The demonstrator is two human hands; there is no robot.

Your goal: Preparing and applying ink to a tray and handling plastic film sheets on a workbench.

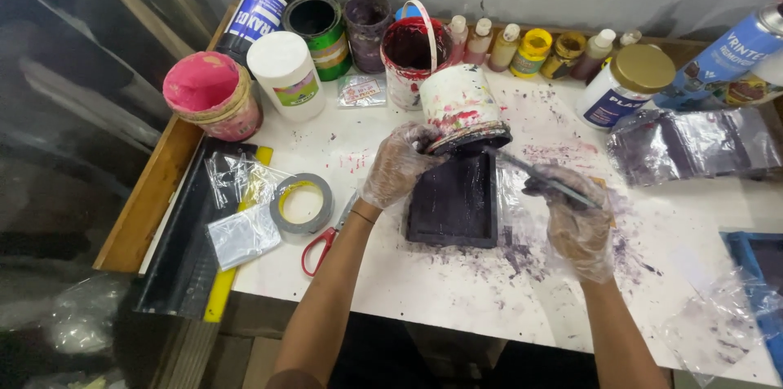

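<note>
Left hand: the left hand [397,165], in a thin clear plastic glove, is wrapped around the side of a white, paint-smeared plastic tub [457,103] and holds it tilted, mouth down.
Tub: its dark rim rests on the far edge of a flat, dark purple rectangular tray [453,203] near the middle of the surface [457,291].
Right hand: the right hand [575,214], gloved the same way, is closed around a thin flat metal spatula [530,173]; the blade slants up and left toward the tub's mouth, its tip just at the rim.
Tray: it lies flat between the two hands, with purple smears on the white surface around it, thickest toward the near right.
Near left: a roll of grey tape [302,203] lies flat, red-handled scissors [322,246] just nearer the front edge, crumpled clear plastic sheets [242,209] beside them at the left edge.
Far edge: a row of containers stands there, a pink-lidded tub [210,95] at the left, a white cylindrical jar [287,75], dark open tins [318,22], a red-stained bucket with a white handle [408,50] just behind the tilted tub, and small squeeze bottles [506,45] toward the right.
Right side: a white jar with a gold lid [624,86] stands near a crumpled dark plastic bag [693,144].
</note>
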